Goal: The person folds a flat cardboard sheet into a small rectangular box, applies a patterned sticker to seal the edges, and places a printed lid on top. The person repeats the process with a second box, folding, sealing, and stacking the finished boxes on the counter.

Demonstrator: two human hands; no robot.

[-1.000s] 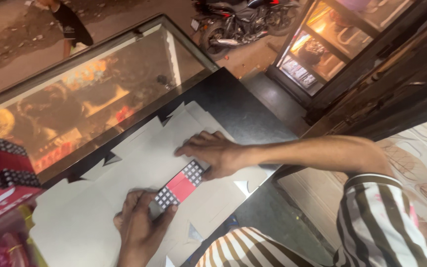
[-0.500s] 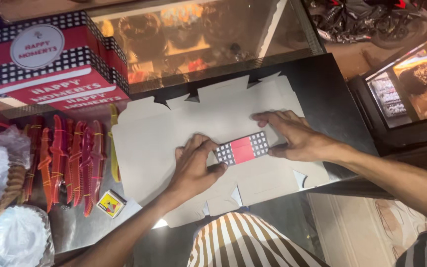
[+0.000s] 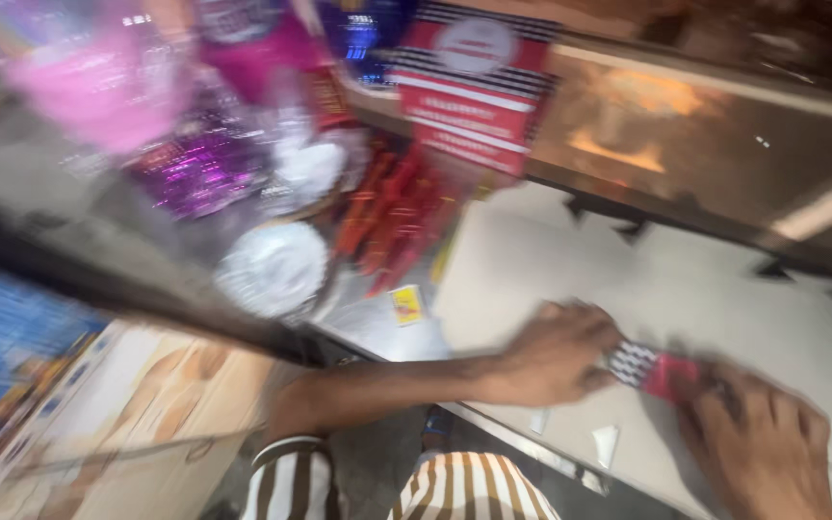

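A flat, unfolded white cardboard box blank (image 3: pixel 705 289) lies on the dark counter. On it rests a folded strip of the box with a red panel and black-and-white checks (image 3: pixel 657 371). My left hand (image 3: pixel 556 354) presses on the strip's left end. My right hand (image 3: pixel 758 448) covers its right end at the lower right. The picture is strongly blurred, so the exact finger grip is unclear.
Red boxes with checked borders (image 3: pixel 479 82) are stacked at the back. Red packets (image 3: pixel 392 221), stacks of white paper cups (image 3: pixel 276 265), purple and pink shiny packs (image 3: pixel 195 164) and a small yellow box (image 3: pixel 406 303) stand to the left. A glass display case (image 3: pixel 715 144) runs behind.
The view has swung to the left, so the card blank and both hands now sit at the lower right. Both hands stay on the red checked strip.
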